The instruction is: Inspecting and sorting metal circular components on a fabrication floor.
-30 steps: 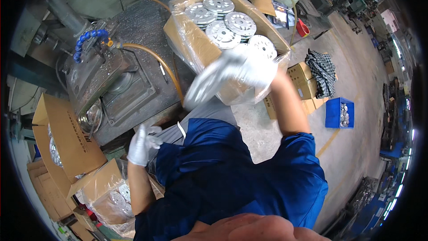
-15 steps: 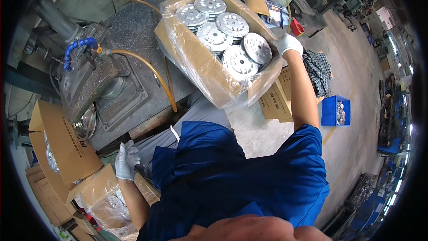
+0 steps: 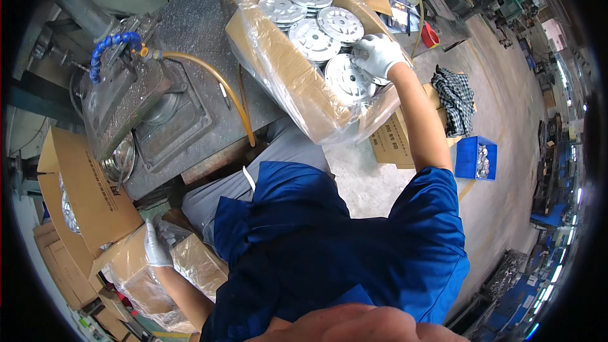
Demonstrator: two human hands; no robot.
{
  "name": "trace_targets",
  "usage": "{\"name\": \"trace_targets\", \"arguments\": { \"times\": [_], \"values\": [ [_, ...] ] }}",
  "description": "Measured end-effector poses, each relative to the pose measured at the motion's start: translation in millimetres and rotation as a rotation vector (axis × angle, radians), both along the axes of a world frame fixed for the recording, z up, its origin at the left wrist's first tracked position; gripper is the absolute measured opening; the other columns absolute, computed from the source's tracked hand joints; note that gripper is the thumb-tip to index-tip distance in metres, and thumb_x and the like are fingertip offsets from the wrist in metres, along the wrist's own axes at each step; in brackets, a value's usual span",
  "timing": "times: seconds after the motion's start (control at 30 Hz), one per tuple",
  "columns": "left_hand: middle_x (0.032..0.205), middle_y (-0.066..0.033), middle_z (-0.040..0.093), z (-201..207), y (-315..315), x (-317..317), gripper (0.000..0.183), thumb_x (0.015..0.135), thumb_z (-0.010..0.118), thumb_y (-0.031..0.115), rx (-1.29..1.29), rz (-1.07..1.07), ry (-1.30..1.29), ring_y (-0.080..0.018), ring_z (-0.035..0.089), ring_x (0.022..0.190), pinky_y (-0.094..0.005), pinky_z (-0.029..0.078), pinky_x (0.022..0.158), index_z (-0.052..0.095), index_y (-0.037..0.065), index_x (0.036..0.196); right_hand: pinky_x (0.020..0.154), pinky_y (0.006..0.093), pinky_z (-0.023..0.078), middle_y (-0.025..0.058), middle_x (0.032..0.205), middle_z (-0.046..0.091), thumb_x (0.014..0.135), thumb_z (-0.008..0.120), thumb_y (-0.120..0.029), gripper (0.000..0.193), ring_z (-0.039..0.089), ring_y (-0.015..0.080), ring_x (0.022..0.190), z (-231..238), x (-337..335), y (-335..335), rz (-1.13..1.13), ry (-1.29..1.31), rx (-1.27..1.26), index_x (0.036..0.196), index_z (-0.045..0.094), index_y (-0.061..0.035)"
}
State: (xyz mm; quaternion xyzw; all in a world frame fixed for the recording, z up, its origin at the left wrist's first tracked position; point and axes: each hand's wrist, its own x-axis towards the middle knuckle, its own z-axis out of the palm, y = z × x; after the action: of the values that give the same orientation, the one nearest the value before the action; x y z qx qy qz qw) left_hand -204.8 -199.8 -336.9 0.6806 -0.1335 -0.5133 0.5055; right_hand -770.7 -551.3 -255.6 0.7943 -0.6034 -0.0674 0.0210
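The grey metal workbench (image 3: 209, 31) is taking up the upper left of the view, carrying a machine with a plastic cover (image 3: 130, 111), a blue segmented coolant hose (image 3: 107, 50) and a yellow hose (image 3: 215, 79) curving across its top. A large cardboard box (image 3: 285, 69), lined with clear plastic, is sitting on the bench's right end, and stacks of round silver metal discs (image 3: 313, 38) are lying inside it. The person, wearing a blue shirt (image 3: 335, 253), is sitting below the bench and reaching both ways at once.

The right hand (image 3: 379, 54), in a white glove, is resting in the box, its fingers curling over the edge of a disc at the box's near right corner (a firm grip or only a touch, I cannot tell). The left hand (image 3: 156, 244), also gloved, is hanging low at the left, fingers loosely bent and touching the plastic liner of a lower cardboard box (image 3: 190, 266); it is not holding anything I can make out.

On the floor to the right, a checked cloth (image 3: 457, 98) is lying on some cartons, with a small blue bin (image 3: 476, 158) just beside them.
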Motion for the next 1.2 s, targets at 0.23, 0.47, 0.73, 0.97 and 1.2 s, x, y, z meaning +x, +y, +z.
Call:
{"name": "trace_targets", "arguments": {
  "times": [0.23,0.47,0.73,0.97,1.2],
  "values": [
    [0.108,-0.008,0.063,-20,140,42,0.041,0.091,0.055,0.035,-0.01,0.528,-0.112,-0.0162,0.058,0.096,-0.0279,0.047,0.084,0.06,0.001,0.114,0.073,0.0371,0.051,0.0122,0.092,0.067,0.085,0.057,-0.014,0.023,0.065,0.0267,0.08,-17,8,-21,0.123,-0.274,0.153,0.104,0.061,-0.0033],
    [0.101,-0.0078,0.062,-173,252,143,0.046,0.091,0.043,0.05,0.164,1.334,0.314,-0.0246,0.056,0.093,-0.0421,0.045,0.079,0.057,0.013,0.113,0.088,0.0332,0.042,0.0112,0.112,0.059,0.094,0.05,-0.034,0.044,0.053,0.0198,0.101,61,62,118,0.193,-0.716,0.689,0.117,0.055,0.0029],
    [0.14,-0.0054,0.04,-365,349,158,0.053,0.092,0.042,0.046,0.289,0.936,0.228,-0.0274,0.037,0.127,-0.0448,0.026,0.108,0.039,0.018,0.137,0.076,0.0279,0.045,0.0075,0.105,0.062,0.094,0.051,-0.032,0.041,0.057,0.015,0.088,21,178,121,0.395,-0.502,1.024,0.117,0.055,0.002],
    [0.147,0.0,0.031,-243,296,145,0.054,0.094,0.03,0.045,1.456,-0.159,-0.686,-0.0241,0.028,0.133,-0.0421,0.02,0.11,0.034,0.018,0.141,0.074,0.0265,0.045,0.0078,0.108,0.062,0.094,0.052,-0.032,0.042,0.058,0.0148,0.089,28,194,137,0.352,-0.481,0.978,0.121,0.053,0.0],
    [0.151,0.0025,0.024,-220,274,175,0.051,0.095,0.032,0.037,1.442,-4.006,-0.754,-0.0226,0.02,0.139,-0.042,0.021,0.111,0.031,0.019,0.143,0.076,0.0279,0.046,0.0088,0.108,0.062,0.095,0.049,-0.031,0.042,0.058,0.0156,0.089,24,189,140,0.355,-0.38,0.97,0.124,0.051,-0.0003]
  ]
}}
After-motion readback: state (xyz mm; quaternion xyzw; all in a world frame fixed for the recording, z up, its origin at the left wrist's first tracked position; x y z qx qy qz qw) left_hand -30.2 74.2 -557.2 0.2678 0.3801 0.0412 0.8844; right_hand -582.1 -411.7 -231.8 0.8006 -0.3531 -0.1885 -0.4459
